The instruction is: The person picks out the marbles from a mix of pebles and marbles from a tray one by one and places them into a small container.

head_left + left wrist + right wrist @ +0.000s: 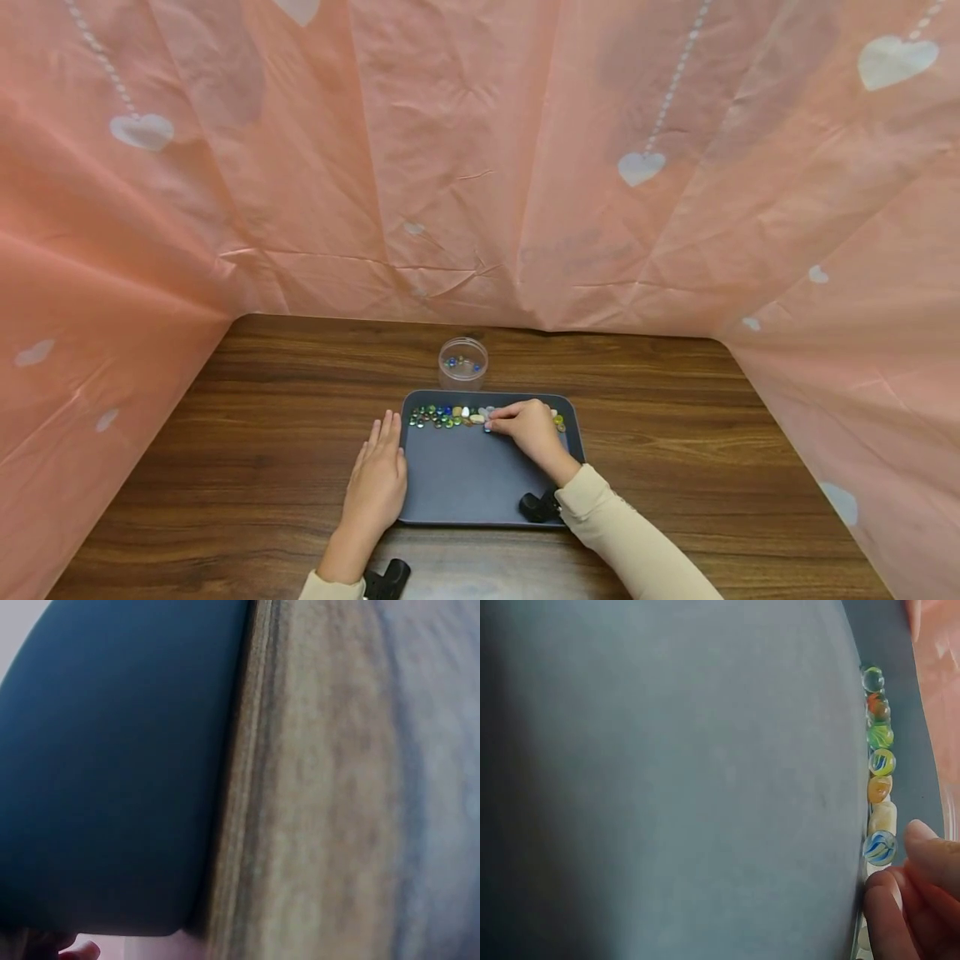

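Note:
My right hand (534,433) reaches over the dark grey tray (472,479), its thumb and fingertips curled close about a clear marble with blue and white swirls (880,847). Near those fingertips, marbles and pebbles lie along the tray's far side; a green marble (880,736) and a cream stone (883,817) show in the right wrist view. Part of this row is hidden behind the hand. My left hand (377,479) lies with straight fingers against the tray's left edge and holds nothing.
Behind the tray stands a clear round tub (462,367) with a few marbles inside. The wooden table (675,433) is bounded by a pink curtain with white hearts (465,167) at the back and sides. Black devices (538,507) are worn at the wrists.

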Motion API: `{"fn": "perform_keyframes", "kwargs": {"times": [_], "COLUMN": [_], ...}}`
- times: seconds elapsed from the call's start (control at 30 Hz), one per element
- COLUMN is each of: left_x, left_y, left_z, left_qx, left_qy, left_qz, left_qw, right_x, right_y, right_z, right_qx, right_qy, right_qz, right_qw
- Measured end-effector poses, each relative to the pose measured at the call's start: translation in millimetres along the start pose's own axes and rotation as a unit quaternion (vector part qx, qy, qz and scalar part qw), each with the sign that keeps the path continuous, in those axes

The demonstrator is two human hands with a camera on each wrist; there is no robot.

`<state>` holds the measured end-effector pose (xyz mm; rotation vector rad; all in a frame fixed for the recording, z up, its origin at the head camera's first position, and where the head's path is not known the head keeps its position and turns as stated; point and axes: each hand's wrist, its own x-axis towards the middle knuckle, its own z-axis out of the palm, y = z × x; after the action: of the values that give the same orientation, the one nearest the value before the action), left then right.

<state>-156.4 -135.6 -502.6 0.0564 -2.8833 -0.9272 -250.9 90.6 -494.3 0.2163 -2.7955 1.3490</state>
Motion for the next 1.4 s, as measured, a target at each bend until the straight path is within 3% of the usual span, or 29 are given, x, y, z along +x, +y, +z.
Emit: {"fn": "perform_keyframes", "kwargs": {"times": [0.5,0.6,0.7,0.8,0.87,0.97,1.1,1.3,1.4], "left_x": [1.0,1.6,1.0,0.1,-0.3,-0.5,-1.0,-1.9,-1.8], "left_y": [-0.8,-0.7,-0.2,-0.5,-1.0,-2.2,-2.6,-1.2,-0.3], "left_z": [-0.6,0.4,0.9,1.6,1.7,2.4,2.6,1.7,0.9], "left_qx": [-0.001,0.001,0.003,0.001,0.0,0.0,0.0,0.001,0.002], "left_qy": [-0.001,-0.002,-0.005,-0.007,-0.005,-0.005,-0.006,-0.001,-0.001], "left_qz": [0.0,0.002,0.001,-0.002,-0.004,-0.006,-0.007,0.0,0.0], "left_qw": [1.0,1.0,1.0,1.0,1.0,1.0,1.0,1.0,1.0], "right_x": [1.7,2.1,1.6,1.7,3.2,7.2,13.3,22.7,27.6], "right_y": [-4,-3,-2,-2,-4,-5,-8,-14,-17], "right_z": [4,3,1,0,-1,-3,-6,-15,-19], "right_qx": [-0.069,-0.07,-0.049,0.074,0.174,0.31,0.407,0.533,0.567], "right_qy": [-0.026,-0.028,-0.034,-0.071,-0.095,-0.112,-0.12,-0.125,-0.133], "right_qz": [-0.062,-0.056,-0.037,0.023,0.068,0.135,0.175,0.216,0.221], "right_qw": [0.9953,0.9955,0.9976,0.9945,0.9778,0.9343,0.8885,0.8083,0.7821]}}
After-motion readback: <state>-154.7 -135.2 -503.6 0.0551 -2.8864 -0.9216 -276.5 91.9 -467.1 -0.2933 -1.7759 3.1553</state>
